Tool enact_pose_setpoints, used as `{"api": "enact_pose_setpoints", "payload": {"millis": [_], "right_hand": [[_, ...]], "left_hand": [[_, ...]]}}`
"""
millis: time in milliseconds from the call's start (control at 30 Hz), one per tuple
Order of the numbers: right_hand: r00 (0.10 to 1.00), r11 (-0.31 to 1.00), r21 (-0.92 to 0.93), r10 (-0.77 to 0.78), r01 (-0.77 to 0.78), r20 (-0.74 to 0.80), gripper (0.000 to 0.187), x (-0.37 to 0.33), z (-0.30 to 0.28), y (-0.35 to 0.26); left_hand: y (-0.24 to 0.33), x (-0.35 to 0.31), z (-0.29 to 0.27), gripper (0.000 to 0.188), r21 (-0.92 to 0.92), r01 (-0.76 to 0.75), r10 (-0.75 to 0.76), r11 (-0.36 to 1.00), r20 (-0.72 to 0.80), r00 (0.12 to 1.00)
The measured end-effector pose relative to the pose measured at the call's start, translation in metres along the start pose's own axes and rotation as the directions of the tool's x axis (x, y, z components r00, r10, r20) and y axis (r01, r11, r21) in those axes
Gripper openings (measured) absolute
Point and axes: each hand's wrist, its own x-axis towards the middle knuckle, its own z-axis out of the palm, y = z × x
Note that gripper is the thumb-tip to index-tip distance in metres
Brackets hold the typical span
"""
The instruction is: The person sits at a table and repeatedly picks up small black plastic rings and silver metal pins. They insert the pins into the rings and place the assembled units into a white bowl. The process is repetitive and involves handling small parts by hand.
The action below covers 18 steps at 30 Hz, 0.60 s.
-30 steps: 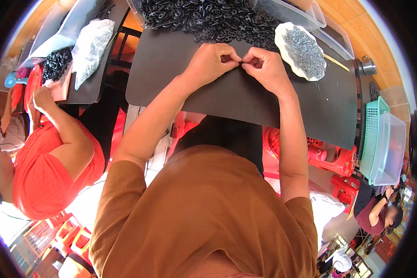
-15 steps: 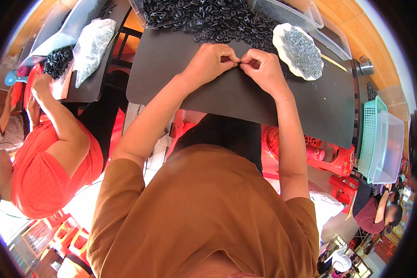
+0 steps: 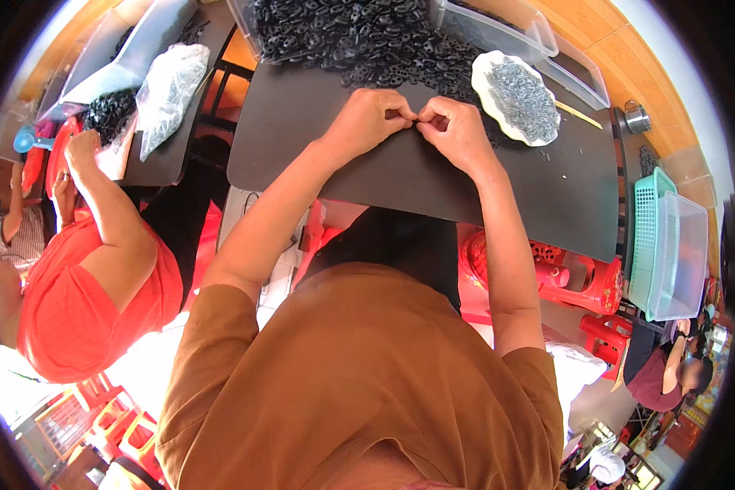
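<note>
fingers of the left hand and right hand meet pinched shut on a tiny part, too small to identify, above the dark desk; a heap of black parts and a white dish lie just beyond.

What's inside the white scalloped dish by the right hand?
The white dish holds a heap of small grey metal parts. Its bottom is covered by them, so anything beneath stays hidden.

I see a brown short-sleeved shirt filling the lower view. Both forearms are bare. My left hand and right hand wear no gloves.
</note>
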Motion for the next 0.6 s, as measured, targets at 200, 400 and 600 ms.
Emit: {"api": "enact_pose_setpoints", "payload": {"millis": [200, 400, 600], "right_hand": [[0.986, 0.943, 0.304, 0.101, -0.138, 0.135, 0.015, 0.003, -0.021, 0.018], [0.996, 0.944, 0.328, 0.041, -0.013, -0.076, 0.012, 0.076, -0.108, 0.022], [0.846, 0.997, 0.078, 0.020, 0.026, -0.533, 0.031, 0.133, -0.145, 0.074]], "left_hand": [[0.007, -0.004, -0.003, 0.015, -0.077, 0.074, -0.076, 0.994, -0.022, 0.997], [0.011, -0.002, -0.004, 0.014, 0.018, 0.049, -0.049, 0.999, 0.030, 0.998], [0.011, 0.000, -0.003, 0.012, 0.034, 0.024, -0.025, 0.999, 0.024, 0.999]]}}
